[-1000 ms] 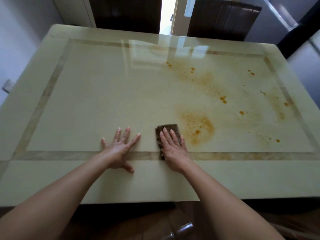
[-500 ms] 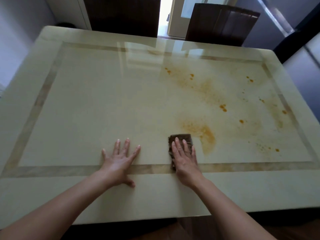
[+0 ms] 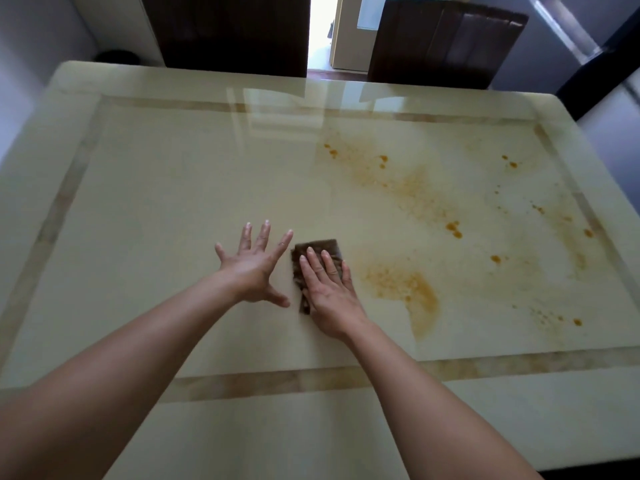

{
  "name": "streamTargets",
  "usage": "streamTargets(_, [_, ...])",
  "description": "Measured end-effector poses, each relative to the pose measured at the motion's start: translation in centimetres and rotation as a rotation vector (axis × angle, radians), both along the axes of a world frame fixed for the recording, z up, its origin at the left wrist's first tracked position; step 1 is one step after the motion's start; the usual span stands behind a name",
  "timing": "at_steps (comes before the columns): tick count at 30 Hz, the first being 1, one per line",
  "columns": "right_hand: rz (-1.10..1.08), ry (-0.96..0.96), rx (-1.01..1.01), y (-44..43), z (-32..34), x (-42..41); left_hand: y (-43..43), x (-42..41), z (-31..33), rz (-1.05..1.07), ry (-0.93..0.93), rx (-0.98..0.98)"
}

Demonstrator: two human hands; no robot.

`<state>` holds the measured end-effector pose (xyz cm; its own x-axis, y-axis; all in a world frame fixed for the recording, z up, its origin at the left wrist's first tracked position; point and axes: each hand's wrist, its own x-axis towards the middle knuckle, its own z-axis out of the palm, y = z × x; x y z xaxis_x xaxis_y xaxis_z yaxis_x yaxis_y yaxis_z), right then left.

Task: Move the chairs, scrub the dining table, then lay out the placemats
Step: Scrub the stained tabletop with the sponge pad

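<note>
The person is scrubbing the table (image 3: 145, 209). The right hand (image 3: 329, 289) is pressing flat on the pad (image 3: 320, 247), fingers straight and close together. The pad is lying under its palm, probably so that weight is spreading across the whole of it. The left hand (image 3: 251, 268), fingers splayed, is sitting just beside it, seemingly bracing the lean. Orange stains (image 3: 405, 289) are lying just right of the right hand, likely the next target.
</note>
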<state>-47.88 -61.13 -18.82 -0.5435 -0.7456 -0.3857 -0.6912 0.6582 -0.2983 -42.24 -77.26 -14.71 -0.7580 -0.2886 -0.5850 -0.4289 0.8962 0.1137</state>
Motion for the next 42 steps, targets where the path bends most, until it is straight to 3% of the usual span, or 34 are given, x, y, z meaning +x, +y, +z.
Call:
streamTargets(9, [-0.26, 0.057, 0.071, 5.1, 0.4, -7.6, -1.8, -1.9, -1.4, 0.074, -0.063, 0.081])
streamTargets(20, [-0.362, 0.055, 0.076, 3.5, 0.3, -7.5, -1.7, -2.2, -1.7, 0.115, -0.062, 0.09])
streamTargets(31, [0.099, 0.049, 0.014, -5.9, 0.3, -4.0, -1.5, -2.1, -1.6, 0.15, -0.038, 0.08])
streamTargets(42, [0.0, 0.054, -0.023, -7.1, 0.1, -13.0, -1.6, -2.2, -1.8, 0.142, -0.09, 0.047])
